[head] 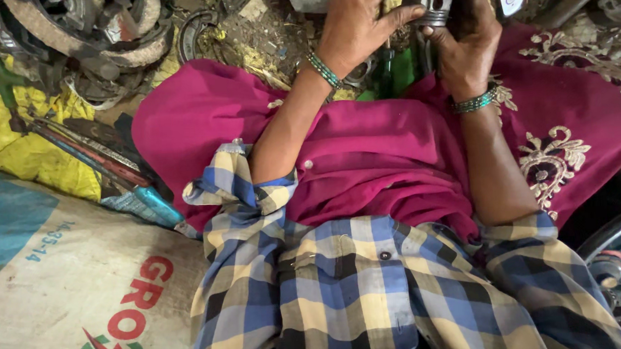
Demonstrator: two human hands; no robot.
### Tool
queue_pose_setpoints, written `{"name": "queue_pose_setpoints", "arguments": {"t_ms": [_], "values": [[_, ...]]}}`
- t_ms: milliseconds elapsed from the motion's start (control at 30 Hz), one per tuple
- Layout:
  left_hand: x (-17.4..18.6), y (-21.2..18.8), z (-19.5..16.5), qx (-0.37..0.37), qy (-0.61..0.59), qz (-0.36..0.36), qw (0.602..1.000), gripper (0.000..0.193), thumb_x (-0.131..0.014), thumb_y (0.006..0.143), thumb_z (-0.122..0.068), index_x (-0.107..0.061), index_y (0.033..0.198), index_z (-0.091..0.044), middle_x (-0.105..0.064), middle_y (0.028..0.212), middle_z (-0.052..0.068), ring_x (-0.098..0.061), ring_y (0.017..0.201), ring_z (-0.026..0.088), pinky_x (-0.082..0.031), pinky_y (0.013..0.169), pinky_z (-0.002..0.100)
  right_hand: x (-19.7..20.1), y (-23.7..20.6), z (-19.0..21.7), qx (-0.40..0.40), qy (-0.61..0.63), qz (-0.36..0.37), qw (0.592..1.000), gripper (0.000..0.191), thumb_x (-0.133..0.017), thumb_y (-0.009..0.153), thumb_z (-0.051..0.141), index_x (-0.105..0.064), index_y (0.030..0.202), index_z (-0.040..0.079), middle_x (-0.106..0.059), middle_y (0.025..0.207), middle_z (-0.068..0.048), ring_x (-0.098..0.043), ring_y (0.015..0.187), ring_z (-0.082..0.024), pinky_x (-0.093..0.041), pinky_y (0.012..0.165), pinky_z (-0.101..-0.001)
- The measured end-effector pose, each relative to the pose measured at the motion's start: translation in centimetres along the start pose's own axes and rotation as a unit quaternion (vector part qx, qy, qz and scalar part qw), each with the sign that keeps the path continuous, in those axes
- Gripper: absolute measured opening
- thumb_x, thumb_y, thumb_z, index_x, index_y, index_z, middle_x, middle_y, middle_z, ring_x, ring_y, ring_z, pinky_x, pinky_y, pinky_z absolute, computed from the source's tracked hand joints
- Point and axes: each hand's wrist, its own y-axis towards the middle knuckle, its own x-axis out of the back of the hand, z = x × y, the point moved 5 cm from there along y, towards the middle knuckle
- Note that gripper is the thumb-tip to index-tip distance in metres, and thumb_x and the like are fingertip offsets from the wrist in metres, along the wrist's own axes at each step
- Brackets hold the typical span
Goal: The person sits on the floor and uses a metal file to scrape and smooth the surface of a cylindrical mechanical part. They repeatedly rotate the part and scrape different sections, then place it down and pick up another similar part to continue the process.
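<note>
A printed woven sack (69, 293) fills the lower left, with long hand tools (90, 154) lying along its upper edge. Above them worn metal rings and scrap (91, 37) crowd the top border. The left hand (356, 23) and right hand (466, 39) close together on a grey metal piston (435, 4), fingers wrapped around it, tight against the top edge. Magenta cloth (366, 150) spreads beneath; a wheel rim (614, 233) sits far right.

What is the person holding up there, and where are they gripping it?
A small grey metal piston, held between both hands: left hand fingers on its side, right hand cupping its other side.
</note>
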Motion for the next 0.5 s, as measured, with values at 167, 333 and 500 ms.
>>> {"name": "queue_pose_setpoints", "arguments": {"t_ms": [167,333,500], "values": [[0.5,0.4,-1.2,-0.012,-0.061,0.045,0.997,0.019,-0.084,0.093,-0.025,-0.079,0.106,-0.012,-0.073,0.097,0.005,-0.07,0.087,0.026,-0.055,0.077,0.042,0.2,0.1,-0.5,0.017,0.034,-0.001,0.999,0.059,-0.086,0.101,-0.011,-0.055,0.15,-0.001,-0.067,0.14,-0.012,-0.07,0.123,-0.02,-0.062,0.107,-0.0329],[-0.2,0.3,-1.5,-0.052,0.052,0.08,0.994,0.023,-0.08,0.099,-0.027,-0.07,0.114,-0.011,-0.066,0.11,0.008,-0.065,0.103,0.03,-0.052,0.088,0.044,0.6,0.1,0.0,0.032,-0.02,0.005,0.999,0.059,-0.087,0.1,-0.01,-0.055,0.149,-0.005,-0.068,0.14,-0.015,-0.072,0.121,-0.022,-0.064,0.106,-0.0351],[-1.0,-0.4,-1.4,-0.077,0.067,0.063,0.993,0.038,-0.071,0.106,-0.022,-0.052,0.136,-0.007,-0.06,0.126,0.015,-0.061,0.114,0.036,-0.05,0.095,0.047,0.3,0.1,0.1,-0.01,-0.008,-0.002,1.0,0.055,-0.089,0.103,-0.001,-0.057,0.148,-0.004,-0.07,0.137,-0.014,-0.073,0.121,-0.022,-0.066,0.106,-0.0346]]}}
